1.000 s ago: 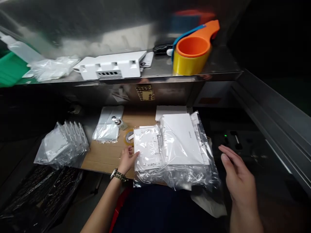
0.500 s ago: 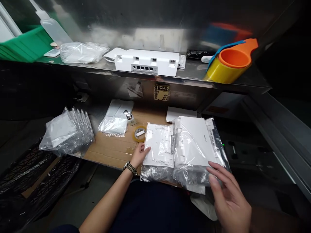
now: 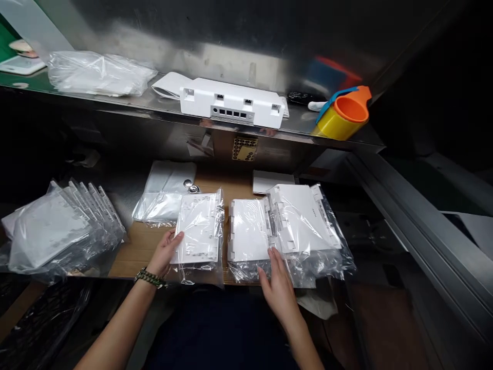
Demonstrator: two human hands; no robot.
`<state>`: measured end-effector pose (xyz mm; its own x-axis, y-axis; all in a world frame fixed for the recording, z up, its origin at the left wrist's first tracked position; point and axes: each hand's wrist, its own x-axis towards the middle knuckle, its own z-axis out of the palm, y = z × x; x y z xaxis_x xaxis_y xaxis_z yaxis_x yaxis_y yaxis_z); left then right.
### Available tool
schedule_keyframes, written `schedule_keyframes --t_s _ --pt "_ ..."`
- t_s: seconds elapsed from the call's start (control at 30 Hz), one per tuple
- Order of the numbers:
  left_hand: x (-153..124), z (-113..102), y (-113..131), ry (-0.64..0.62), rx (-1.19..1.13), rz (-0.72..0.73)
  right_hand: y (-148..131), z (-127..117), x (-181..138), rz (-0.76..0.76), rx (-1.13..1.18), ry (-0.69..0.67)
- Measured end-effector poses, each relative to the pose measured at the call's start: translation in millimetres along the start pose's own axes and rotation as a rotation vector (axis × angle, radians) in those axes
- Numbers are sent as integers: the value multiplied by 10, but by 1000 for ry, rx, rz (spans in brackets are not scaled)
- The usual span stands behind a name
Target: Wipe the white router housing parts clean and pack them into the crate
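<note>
Bagged white panel (image 3: 196,226) is being pinched at its left side by the left hand (image 3: 162,257), near the front edge of the bench (image 3: 122,200); the right hand (image 3: 280,290) is touching another bagged panel (image 3: 249,231), fingers loosely spread; both are looking light, stiff and slippery, best gripped along their sides.
</note>
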<state>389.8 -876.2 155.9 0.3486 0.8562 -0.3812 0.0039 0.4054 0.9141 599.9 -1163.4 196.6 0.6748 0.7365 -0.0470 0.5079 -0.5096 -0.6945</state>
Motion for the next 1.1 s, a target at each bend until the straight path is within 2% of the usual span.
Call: schedule_keyframes --t_s 0.13,0.27,0.4,0.5,0.6,0.73,0.93,1.1 --pt "24 -432 11 -29 67 -55 -69 353 567 51 -109 108" --pt "23 -814 -80 -65 126 -125 -164 504 1046 206 -210 132" --pt "35 -1134 -202 -71 128 -157 -258 608 1158 322 -284 136" --pt "43 -1255 -254 -80 104 -164 -297 677 1091 382 -292 123" --pt "46 -1228 -267 -109 72 -170 -302 717 1004 464 -268 102" --pt "55 -1020 -292 -204 45 -191 -309 744 932 546 -240 112" --pt "75 -709 -355 -328 4 -222 -350 792 924 522 -206 157" --pt "69 -686 -255 -333 -45 -262 -362 696 894 497 -155 154"
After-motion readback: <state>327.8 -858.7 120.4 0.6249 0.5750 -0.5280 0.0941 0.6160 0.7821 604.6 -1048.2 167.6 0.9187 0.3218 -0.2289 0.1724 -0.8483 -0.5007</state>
